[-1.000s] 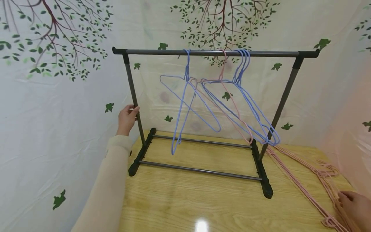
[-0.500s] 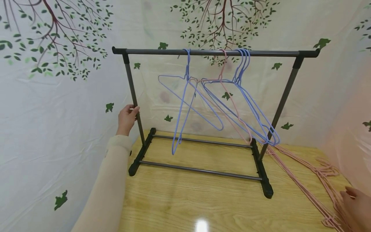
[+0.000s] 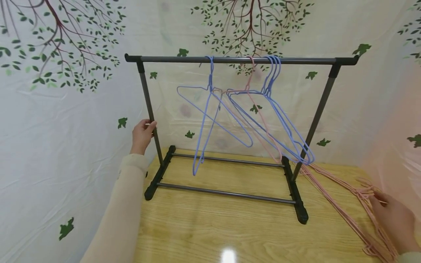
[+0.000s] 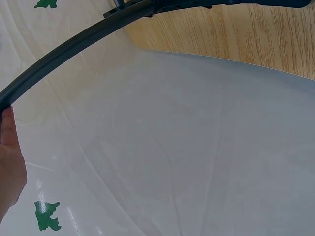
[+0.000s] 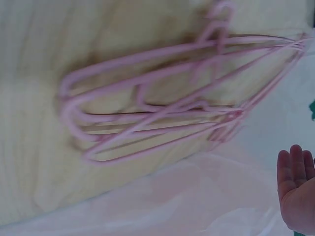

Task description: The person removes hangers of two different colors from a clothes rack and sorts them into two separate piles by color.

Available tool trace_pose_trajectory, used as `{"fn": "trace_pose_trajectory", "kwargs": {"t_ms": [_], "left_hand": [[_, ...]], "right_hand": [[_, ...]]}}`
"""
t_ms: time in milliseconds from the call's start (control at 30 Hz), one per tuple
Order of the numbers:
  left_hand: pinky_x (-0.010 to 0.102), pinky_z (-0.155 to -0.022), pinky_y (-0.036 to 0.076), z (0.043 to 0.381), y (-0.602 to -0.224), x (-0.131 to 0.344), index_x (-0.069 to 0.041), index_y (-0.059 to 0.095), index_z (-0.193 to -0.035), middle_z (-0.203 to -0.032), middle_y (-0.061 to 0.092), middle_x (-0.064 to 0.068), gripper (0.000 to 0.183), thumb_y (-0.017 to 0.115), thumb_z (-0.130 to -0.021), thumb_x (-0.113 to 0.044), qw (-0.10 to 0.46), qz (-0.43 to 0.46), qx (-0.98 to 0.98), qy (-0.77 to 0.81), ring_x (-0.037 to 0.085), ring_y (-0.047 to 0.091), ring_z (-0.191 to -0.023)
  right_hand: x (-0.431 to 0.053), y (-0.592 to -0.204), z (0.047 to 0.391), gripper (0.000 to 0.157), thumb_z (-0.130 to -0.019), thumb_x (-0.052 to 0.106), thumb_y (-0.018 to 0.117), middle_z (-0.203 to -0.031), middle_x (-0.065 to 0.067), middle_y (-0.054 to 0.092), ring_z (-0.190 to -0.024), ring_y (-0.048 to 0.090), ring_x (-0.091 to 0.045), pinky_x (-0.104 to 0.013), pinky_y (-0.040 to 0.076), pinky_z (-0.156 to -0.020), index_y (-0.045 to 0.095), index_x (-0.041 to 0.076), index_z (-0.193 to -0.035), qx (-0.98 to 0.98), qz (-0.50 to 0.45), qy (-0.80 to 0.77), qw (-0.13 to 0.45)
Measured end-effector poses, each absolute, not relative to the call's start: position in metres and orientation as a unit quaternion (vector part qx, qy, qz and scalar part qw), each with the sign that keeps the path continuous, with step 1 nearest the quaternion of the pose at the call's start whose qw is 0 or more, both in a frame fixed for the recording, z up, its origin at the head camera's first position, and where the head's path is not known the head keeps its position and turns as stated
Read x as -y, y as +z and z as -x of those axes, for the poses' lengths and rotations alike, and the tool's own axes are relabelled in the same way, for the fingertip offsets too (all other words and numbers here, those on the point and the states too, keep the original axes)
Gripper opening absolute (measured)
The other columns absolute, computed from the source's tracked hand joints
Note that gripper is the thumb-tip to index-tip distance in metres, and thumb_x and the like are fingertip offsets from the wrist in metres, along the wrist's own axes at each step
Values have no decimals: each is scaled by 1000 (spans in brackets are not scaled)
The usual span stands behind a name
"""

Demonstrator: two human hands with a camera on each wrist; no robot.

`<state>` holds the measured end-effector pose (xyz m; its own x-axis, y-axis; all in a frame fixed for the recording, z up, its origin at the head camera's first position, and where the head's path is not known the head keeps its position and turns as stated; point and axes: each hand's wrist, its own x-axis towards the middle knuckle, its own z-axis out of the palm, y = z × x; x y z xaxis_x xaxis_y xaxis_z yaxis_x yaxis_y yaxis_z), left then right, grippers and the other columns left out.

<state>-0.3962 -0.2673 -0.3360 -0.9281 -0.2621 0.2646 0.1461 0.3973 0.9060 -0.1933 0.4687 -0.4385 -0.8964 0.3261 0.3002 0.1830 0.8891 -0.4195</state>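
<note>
My left hand (image 3: 143, 135) grips the left upright of a black metal clothes rack (image 3: 306, 61), thumb in front of the post. Only part of that hand (image 4: 11, 169) shows in the left wrist view, touching the post. Blue wire hangers (image 3: 211, 80) hang left of the bar's middle. A pink hanger (image 3: 247, 87) and several more blue hangers (image 3: 268, 87) hang further right. On the table lies a pile of pink hangers (image 5: 69, 110). My right hand (image 3: 393, 215) is at the pile's hook end; the right wrist view shows its fingers (image 5: 297, 164) extended, apart from the hangers.
The rack's base stands on a wood-grain table (image 3: 210, 226), its black feet (image 3: 300, 208) near the pink pile. Behind and to the sides hangs a pale curtain (image 3: 82, 146) printed with branches and green leaves.
My right hand has moved up and left along the pink pile toward the hooks. The left blue hangers have swung slightly. My left hand stays on the post.
</note>
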Motion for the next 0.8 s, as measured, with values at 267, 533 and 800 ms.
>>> {"fn": "trace_pose_trajectory", "kwargs": {"t_ms": [267,533,800], "left_hand": [[44,-97,49,399,-338,269,-4,55,-131,-121,61,19,48,53,-102,-42,188,-32,814,-549,31,59,-108],[44,-96,50,401,-338,267,-2,54,-132,-120,61,19,48,52,-103,-41,186,-31,816,-546,30,59,-107],[43,-96,50,404,-341,270,-3,54,-131,-119,60,19,50,52,-102,-43,183,-37,812,-554,29,60,-108]], "right_hand": [[-444,-409,207,55,-106,32,40,-121,-37,55,-103,57,-54,-61,40,-82,48,-15,-134,944,135,222,202],[-420,-375,214,57,-106,37,42,-123,-36,57,-81,65,-18,-32,47,-60,49,-10,-138,936,120,256,208],[-396,-340,223,54,-105,38,45,-124,-32,59,-85,52,-5,-19,38,-59,53,-4,-139,926,90,281,234]]}}
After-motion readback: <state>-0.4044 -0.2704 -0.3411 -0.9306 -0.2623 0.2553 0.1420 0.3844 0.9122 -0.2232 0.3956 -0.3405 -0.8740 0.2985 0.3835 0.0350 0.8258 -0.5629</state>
